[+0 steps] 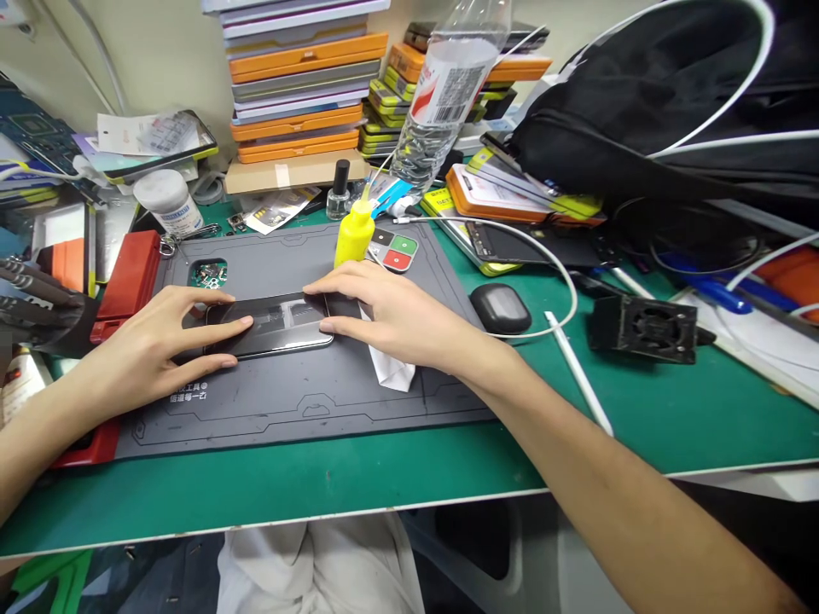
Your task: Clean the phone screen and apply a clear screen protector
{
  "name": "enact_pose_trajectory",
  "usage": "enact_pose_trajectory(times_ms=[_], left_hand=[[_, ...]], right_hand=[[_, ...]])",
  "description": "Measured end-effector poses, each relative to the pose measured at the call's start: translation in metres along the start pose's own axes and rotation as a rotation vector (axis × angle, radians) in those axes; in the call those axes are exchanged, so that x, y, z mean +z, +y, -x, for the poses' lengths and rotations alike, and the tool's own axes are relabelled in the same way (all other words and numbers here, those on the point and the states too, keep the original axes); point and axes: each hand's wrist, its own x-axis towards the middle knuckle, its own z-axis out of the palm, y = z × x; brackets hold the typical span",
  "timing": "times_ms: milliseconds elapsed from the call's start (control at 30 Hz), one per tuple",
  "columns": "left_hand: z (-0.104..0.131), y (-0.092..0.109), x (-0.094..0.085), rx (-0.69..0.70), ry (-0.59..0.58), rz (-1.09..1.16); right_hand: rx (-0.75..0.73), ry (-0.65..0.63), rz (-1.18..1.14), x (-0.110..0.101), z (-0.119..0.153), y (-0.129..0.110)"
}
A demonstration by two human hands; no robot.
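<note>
A dark phone (272,328) with a glossy screen lies flat on the grey work mat (256,409). My left hand (153,341) grips its left end, one finger on the glass, the others at the far and near edges. At the right end, my right hand (390,311) holds the phone between fingertips and thumb. Partly under my right hand is a white cloth (392,371). Just beyond it stands a yellow bottle (355,234) with a thin nozzle. Small parts sit in a mat recess (210,273).
Stacked boxes (307,68) and a tilted water bottle (441,102) stand at the back. To the right are a black case (500,309), a white stylus (579,375), a small fan (643,330) and a white cable (569,281). A red holder (128,277) is left.
</note>
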Motion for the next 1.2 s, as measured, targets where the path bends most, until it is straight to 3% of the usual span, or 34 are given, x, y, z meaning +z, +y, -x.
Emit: enact_pose_trajectory(times_ms=[633,1200], left_hand=[[0.0004,0.0023,0.0014,0.068,0.017,-0.026],[-0.0012,0.0052,0.0006,0.028,0.001,-0.013]], right_hand=[[-0.029,-0.030,0.003,-0.0041,0.0035,-0.0013],[-0.030,-0.014,0.043,-0.0034,0.0022,-0.0040]])
